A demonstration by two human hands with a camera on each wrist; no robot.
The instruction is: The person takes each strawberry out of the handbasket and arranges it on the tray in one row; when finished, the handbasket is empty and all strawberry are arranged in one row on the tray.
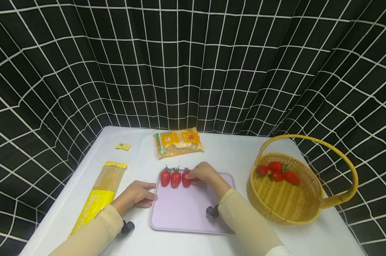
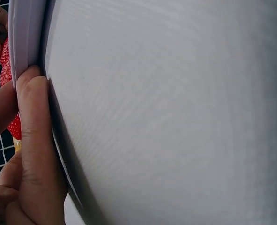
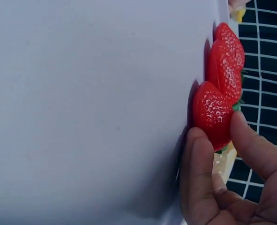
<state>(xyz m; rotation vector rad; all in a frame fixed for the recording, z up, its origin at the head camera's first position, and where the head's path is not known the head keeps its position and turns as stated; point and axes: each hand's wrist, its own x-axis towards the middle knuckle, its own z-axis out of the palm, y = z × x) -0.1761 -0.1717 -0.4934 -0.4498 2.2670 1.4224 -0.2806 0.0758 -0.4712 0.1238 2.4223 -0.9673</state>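
Our right hand (image 1: 203,172) pinched the end strawberry (image 1: 185,183) between thumb and fingers, on the tray (image 1: 186,217) beside two neighbouring strawberries (image 1: 175,180) near its far edge. Our left hand (image 1: 136,193), fingers nearly straight, touched the tray's left rim. We judged a soft pinch best, leaves facing away to match the row, tray steadied before any release.

From above, the head camera looks forward and down, while both black wrist cameras (image 1: 128,227), close and turned sideways, share the glossy red cone-shaped strawberries (image 3: 222,84)
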